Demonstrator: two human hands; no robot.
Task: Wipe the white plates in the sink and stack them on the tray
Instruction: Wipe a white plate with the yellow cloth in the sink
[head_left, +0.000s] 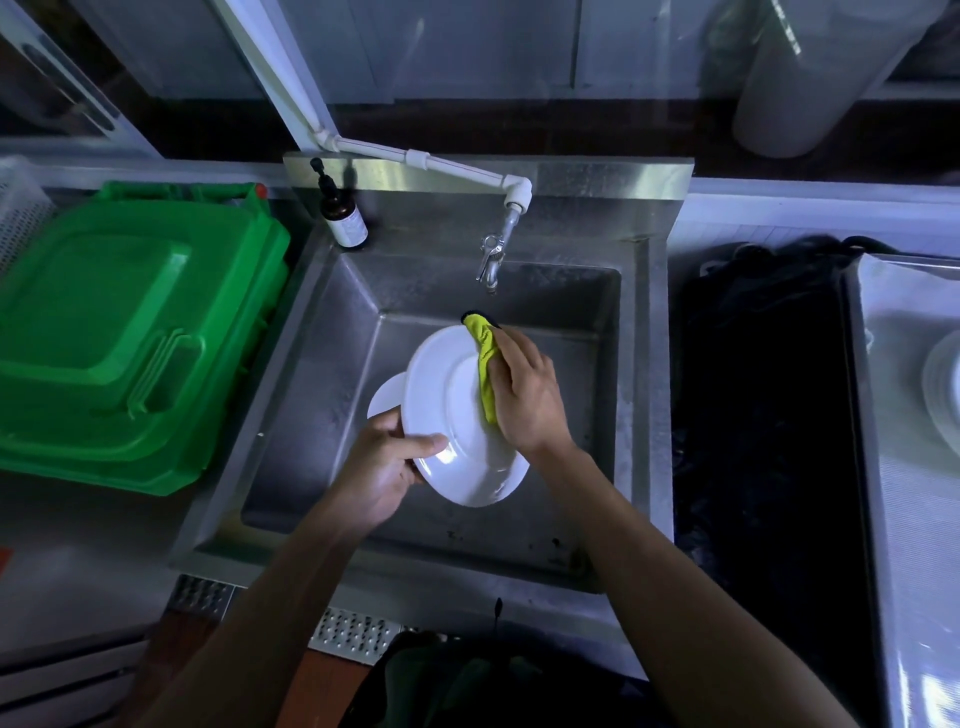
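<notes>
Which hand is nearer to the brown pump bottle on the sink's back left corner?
Left. The left hand grips the white plate's lower left rim, below the brown pump bottle; the right hand presses a yellow-green cloth farther right.

White plate (452, 415) at centre; yellow-green cloth (485, 364) on it, 1 o'clock. Grey steel sink (332, 364). Green bin (130, 338) at 9 o'clock. Brown bottle (340, 213), black pump, 11 o'clock. White pipe (447, 166), 12 o'clock.
</notes>
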